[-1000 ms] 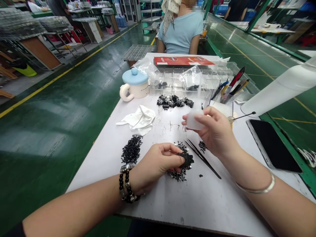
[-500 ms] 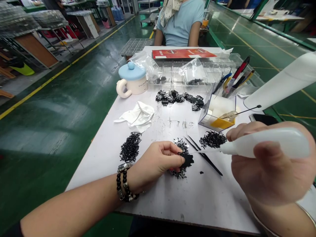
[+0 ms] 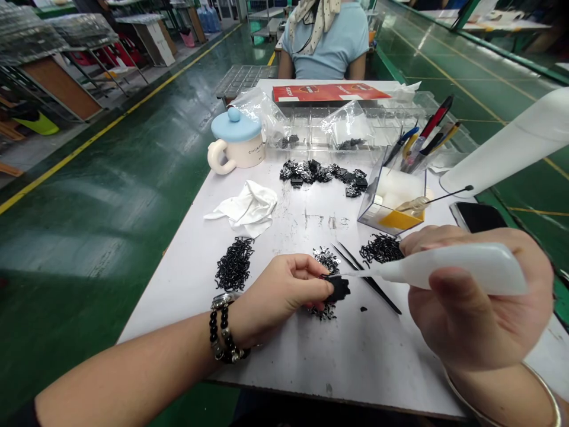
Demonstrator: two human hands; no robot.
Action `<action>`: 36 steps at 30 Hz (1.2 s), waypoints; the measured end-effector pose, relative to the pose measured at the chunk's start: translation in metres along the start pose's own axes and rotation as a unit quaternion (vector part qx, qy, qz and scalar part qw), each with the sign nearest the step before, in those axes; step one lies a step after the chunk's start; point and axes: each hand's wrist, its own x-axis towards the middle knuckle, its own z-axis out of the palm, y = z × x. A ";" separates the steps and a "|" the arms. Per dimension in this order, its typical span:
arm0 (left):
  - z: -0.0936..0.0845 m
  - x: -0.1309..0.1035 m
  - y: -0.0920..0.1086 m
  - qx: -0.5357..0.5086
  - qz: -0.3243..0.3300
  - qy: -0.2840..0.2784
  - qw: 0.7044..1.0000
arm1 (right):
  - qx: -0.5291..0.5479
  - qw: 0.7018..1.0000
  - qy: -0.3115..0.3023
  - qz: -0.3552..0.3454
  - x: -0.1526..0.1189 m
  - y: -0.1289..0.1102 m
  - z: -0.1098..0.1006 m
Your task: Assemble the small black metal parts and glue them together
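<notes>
Left pile (image 3: 234, 265): small black bent pieces on the surface (image 3: 275, 370), just on the near side of the white cloth (image 3: 249, 209).
Left hand (image 3: 284, 290): closed to a pinch, thumb and fingers gripping the flat black part (image 3: 341, 289).
Flat black part: held over the silvery bits (image 3: 326, 257).
Tweezers (image 3: 377, 288): slanting on the surface.
Squeeze bottle (image 3: 471, 270): nearly level, nozzle tip at the part's upper edge; contact cannot be told.
Right hand (image 3: 484, 311): curled around the bottle, thumb on its near side.
</notes>
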 end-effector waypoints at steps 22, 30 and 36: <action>0.000 0.000 0.001 0.013 -0.013 -0.009 1.000 | -0.060 0.998 0.006 -0.029 -0.001 -0.001 0.002; 0.002 -0.003 0.008 0.019 -0.035 0.001 0.999 | -0.044 0.999 -0.005 -0.026 -0.001 -0.001 0.003; 0.001 -0.001 0.004 0.022 -0.015 0.003 1.000 | -0.001 1.000 0.021 -0.005 0.003 -0.005 -0.003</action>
